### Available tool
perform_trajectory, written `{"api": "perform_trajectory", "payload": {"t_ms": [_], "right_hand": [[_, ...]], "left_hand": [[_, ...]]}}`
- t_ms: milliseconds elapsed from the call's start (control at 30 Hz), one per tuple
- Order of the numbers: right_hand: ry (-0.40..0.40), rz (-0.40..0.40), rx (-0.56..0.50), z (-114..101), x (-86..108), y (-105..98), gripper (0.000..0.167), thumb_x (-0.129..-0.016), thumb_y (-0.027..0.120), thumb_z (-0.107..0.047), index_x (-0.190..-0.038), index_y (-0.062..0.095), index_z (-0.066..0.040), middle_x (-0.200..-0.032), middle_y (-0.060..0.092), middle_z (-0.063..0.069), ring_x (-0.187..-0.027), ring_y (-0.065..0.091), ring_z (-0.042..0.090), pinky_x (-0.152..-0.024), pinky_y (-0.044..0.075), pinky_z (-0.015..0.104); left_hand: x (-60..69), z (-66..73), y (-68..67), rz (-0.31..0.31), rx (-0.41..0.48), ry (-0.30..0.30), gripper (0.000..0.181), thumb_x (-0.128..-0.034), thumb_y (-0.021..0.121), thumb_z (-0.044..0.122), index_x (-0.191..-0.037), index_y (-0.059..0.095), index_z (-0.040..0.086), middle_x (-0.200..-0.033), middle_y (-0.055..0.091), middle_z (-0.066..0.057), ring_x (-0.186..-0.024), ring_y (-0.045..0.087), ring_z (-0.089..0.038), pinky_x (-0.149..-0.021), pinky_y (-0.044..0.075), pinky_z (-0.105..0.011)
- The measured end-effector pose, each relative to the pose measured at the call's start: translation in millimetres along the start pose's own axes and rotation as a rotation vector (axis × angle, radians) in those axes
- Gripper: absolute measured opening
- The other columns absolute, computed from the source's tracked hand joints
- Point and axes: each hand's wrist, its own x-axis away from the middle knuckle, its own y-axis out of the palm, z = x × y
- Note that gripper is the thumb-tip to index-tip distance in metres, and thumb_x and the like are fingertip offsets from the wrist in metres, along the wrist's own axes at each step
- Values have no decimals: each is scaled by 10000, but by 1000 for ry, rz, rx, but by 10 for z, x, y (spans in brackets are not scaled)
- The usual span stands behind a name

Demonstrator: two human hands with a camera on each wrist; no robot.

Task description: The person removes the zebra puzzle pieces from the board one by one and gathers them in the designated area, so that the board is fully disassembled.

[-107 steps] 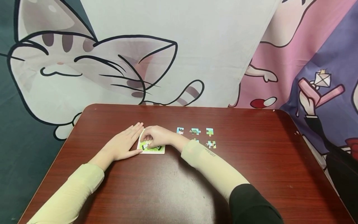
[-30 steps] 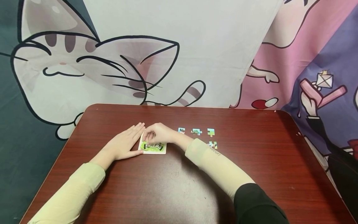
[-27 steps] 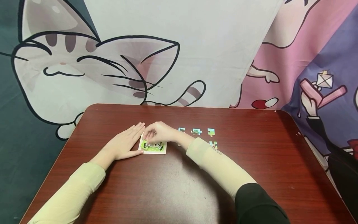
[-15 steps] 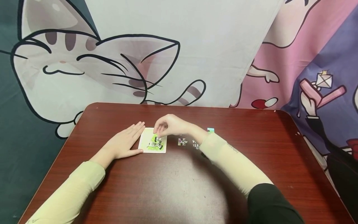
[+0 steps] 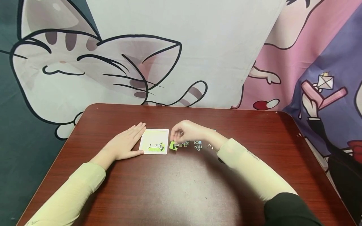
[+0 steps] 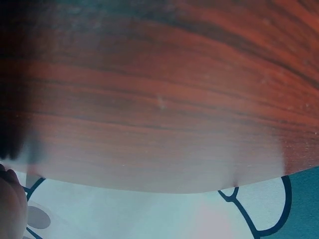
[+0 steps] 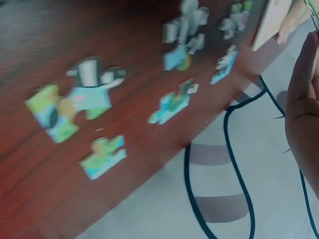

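My left hand (image 5: 125,142) lies flat with straight fingers at the left edge of a white puzzle board (image 5: 155,136). A joined strip of green puzzle pieces (image 5: 156,147) with a black-and-white animal picture sits low on that board. Just right of the board, my right hand (image 5: 188,130) pinches a green-and-black puzzle piece (image 5: 173,146) by its upper part, low over the table. In the right wrist view the right hand (image 7: 304,114) shows only at the edge, its fingertips out of view. The left wrist view catches a sliver of the left hand (image 6: 12,206).
Several loose puzzle pieces (image 5: 198,145) lie right of the board, partly under the right forearm. The right wrist view shows them spread out, including a corner-like piece (image 7: 103,157) near the far edge. A patterned cloth (image 5: 226,62) hangs behind the brown table (image 5: 175,188).
The right hand has lifted the green-and-black piece off the board's strip and carried it right, past the board's edge. The left hand has stayed in place.
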Motion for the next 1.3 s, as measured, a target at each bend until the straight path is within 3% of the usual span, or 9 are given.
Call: {"api": "perform_trajectory", "payload": {"t_ms": [367,767,1300], "right_hand": [[34,-39,24,146,227,100,122,-891,787,21,-948,781,-87,-845,755,-7,-766,653,19,-762,591,201],[38,-95,61,190,325,222,135,-882,792,31,-959,779,-79,-850,735,-24,-766,631,-22,-753,582,167],[-29,-28,205,291,360,361,137,-866,794,11,-948,773,-96,-926,719,0,-797,611,-16,-746,571,167]], "left_hand": [[3,-12,11,11,-2,6,997,-977,651,580,-1638,287,-71,-1740,266,-238,-1632,272,-370,-1335,282,-500],[-3,-15,17,6,-6,4,999,-981,644,580,-1641,277,-73,-1742,259,-240,-1631,269,-379,-1335,283,-508],[-5,-9,20,4,-6,-3,1006,-979,642,593,-1646,273,-63,-1747,254,-228,-1636,264,-364,-1339,277,-495]]}}
